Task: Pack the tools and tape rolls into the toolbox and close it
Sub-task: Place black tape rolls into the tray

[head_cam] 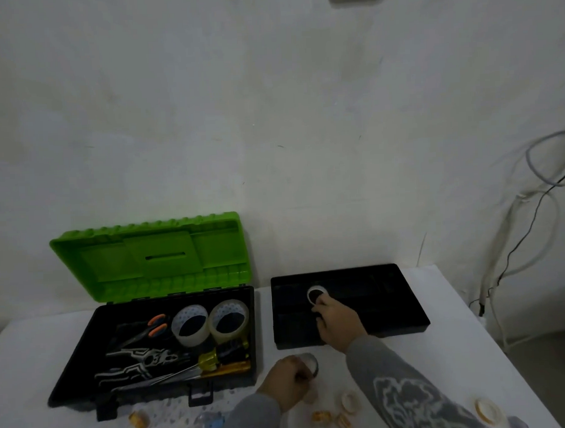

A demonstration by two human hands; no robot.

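Pinching a white roll (315, 288) in the tray (393, 306), right fingers (322, 303); left fingers (296, 368) grip a grey roll (312, 361).

This looks like a plain room, maybe in a house. The white worktop (455, 352) meets a plain white wall (271, 118). Loose wires (485, 286) hang there.

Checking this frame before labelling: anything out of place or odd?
Tray lies on the table right of the toolbox, not inside it. Small tape rolls lie scattered at the near table edge. Nothing looks spilled or broken.
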